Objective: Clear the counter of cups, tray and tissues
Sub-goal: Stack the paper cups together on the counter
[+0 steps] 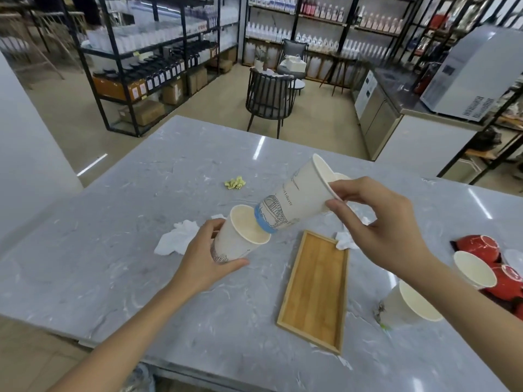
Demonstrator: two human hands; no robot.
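Note:
My left hand (205, 254) grips a white paper cup (237, 236), tilted with its mouth toward me. My right hand (379, 222) holds a second printed paper cup (297, 196) by its rim, and its blue-banded base sits at the mouth of the first cup. An empty wooden tray (317, 290) lies on the grey marble counter (113, 236). A white crumpled tissue (177, 237) lies left of my left hand, another white tissue (343, 240) at the tray's far corner, and a yellow crumpled tissue (235, 183) farther back. Two more paper cups (474, 268) (410, 306) stand at the right.
Red bowls (486, 247) sit at the counter's right edge behind the cups. Beyond the counter are a dark chair (268, 100), black shelving with bottles (147, 66), and a steel counter with a white machine (469, 77).

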